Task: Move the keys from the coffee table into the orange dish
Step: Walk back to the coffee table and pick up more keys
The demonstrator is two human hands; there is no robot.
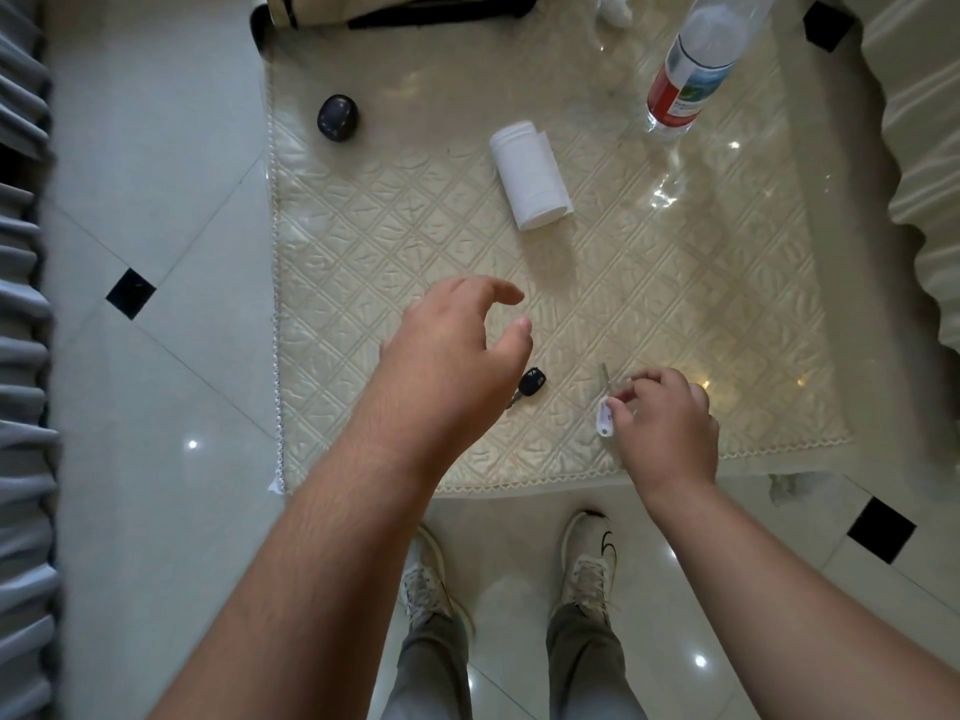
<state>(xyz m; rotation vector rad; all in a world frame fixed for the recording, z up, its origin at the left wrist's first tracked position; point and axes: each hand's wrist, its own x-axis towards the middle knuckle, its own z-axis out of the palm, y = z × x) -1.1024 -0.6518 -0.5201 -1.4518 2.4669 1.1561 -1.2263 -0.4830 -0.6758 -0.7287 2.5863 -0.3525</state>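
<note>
Black key (531,384) lies on worktop (415,210) beside left hand (452,350), fingers (493,292) released. Right hand (670,428) fingers (623,410) pinch white-tagged key (604,423). Light, stiff, likely slippery; grip head or tag.

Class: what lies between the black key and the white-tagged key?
Only bare tablecloth, seen in the head view, between the black key and the white-tagged key.

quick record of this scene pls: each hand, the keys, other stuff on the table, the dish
left hand: open, hovers beside the black car key
right hand: pinches the white-tagged key
black car key: lies on the coffee table, untouched
other items: toilet paper roll, water bottle, round black object
orange dish: not in view
</note>
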